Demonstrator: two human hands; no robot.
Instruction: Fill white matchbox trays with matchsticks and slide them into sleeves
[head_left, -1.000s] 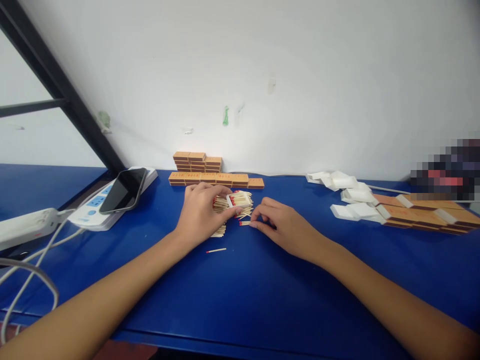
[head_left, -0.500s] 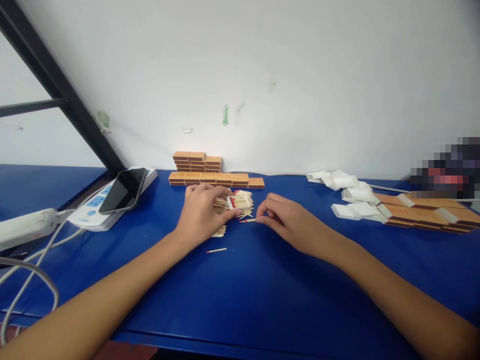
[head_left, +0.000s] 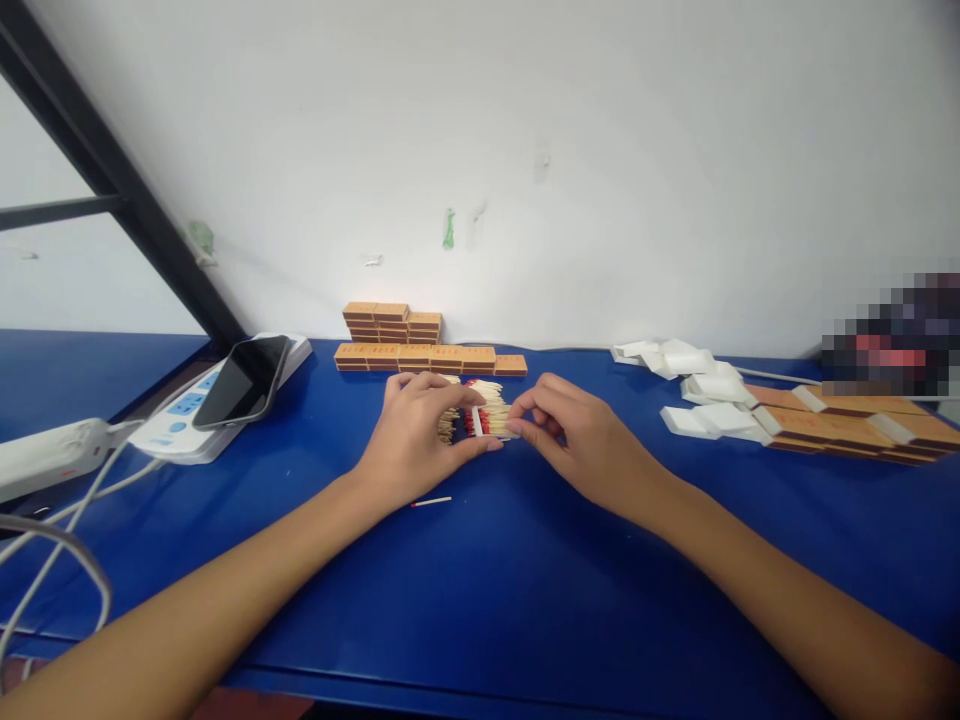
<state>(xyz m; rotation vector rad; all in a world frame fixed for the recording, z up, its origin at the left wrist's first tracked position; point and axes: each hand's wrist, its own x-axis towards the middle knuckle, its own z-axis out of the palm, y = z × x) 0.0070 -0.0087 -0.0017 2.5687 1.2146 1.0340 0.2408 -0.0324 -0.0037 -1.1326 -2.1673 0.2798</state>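
My left hand is closed around a small white matchbox tray filled with red-tipped matches, held tilted just above the blue table. My right hand pinches the tray's right end with thumb and fingertips. Behind the tray lies a loose pile of matches. One stray match lies on the table below my left hand.
Brown matchboxes are stacked against the white wall. White inner trays and flat brown sleeves lie at the right. A phone rests on a power strip at the left, with cables nearby.
My right hand lifted from the table with a match and came up to the tray's right end. My left hand turned the tray more on edge.
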